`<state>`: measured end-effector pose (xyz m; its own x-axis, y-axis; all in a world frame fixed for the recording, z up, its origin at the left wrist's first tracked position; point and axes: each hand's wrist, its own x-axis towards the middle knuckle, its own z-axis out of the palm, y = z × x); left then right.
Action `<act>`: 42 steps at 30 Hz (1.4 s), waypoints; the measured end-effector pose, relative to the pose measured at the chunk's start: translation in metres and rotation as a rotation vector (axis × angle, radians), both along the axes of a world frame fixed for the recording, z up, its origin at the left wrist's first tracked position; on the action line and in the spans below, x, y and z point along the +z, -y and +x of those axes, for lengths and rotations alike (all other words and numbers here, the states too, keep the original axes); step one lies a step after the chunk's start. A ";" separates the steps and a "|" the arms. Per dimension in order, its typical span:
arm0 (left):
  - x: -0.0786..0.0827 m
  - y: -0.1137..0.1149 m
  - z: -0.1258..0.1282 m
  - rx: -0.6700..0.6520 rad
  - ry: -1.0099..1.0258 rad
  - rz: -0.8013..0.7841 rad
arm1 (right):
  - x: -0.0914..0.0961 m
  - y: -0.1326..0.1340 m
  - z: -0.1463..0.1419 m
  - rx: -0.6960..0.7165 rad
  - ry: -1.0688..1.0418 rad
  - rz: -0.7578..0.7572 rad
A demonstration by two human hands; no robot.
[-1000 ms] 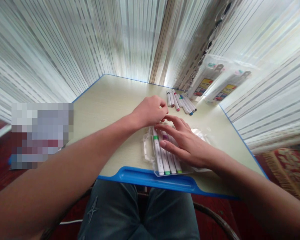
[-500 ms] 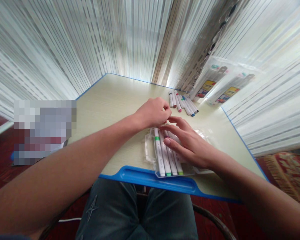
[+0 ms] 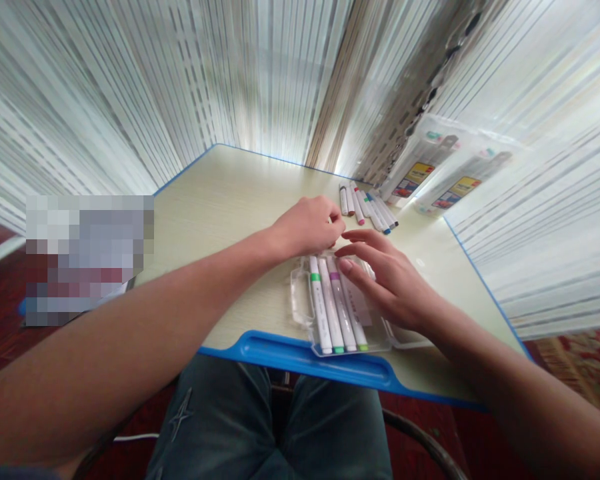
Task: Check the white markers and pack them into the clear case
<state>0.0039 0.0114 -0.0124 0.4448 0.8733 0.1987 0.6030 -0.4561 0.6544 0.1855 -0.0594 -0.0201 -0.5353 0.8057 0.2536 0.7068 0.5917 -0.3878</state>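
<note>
Just beyond the top end of a clear plastic case (image 3: 301, 303), my left hand (image 3: 310, 225) is closed with its fingers curled. Whether anything is inside those fingers is hidden. Several white markers (image 3: 336, 310) lie side by side in the case, with green, purple and yellow-green marks among them. Over the case's right part is my right hand (image 3: 387, 280), open, fingers spread and pointing towards the left hand. Its thumb is close to the upper ends of the markers; I cannot tell whether it touches them.
Several more markers (image 3: 367, 207) lie loose at the back of the table (image 3: 220, 193). Two clear packages (image 3: 415, 173) stand at the back right against the curtain (image 3: 260, 80). A blue tray groove (image 3: 300, 357) runs along the front edge. A blurred-out object (image 3: 95, 260) is at the left.
My right hand has shifted slightly up and right, uncovering more of the markers, including a purple band. My left hand has hardly moved.
</note>
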 end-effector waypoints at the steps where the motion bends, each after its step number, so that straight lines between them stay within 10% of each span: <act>1: 0.000 0.001 0.000 0.000 0.010 -0.012 | 0.000 -0.001 0.001 -0.013 0.003 0.006; 18: 0.000 -0.005 -0.004 -0.146 -0.040 -0.040 | 0.008 -0.010 0.013 -0.134 -0.119 0.091; 34: -0.003 -0.012 -0.011 0.093 -0.142 0.076 | 0.013 -0.054 0.054 -0.468 -0.207 0.126; 42: -0.002 -0.017 -0.015 0.312 0.031 0.119 | 0.021 -0.069 0.033 -0.414 -0.101 0.001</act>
<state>-0.0113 0.0288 -0.0147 0.1517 0.9363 0.3167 0.7061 -0.3268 0.6282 0.2189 0.0093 0.0011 -0.1395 0.9471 0.2890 0.8434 0.2666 -0.4665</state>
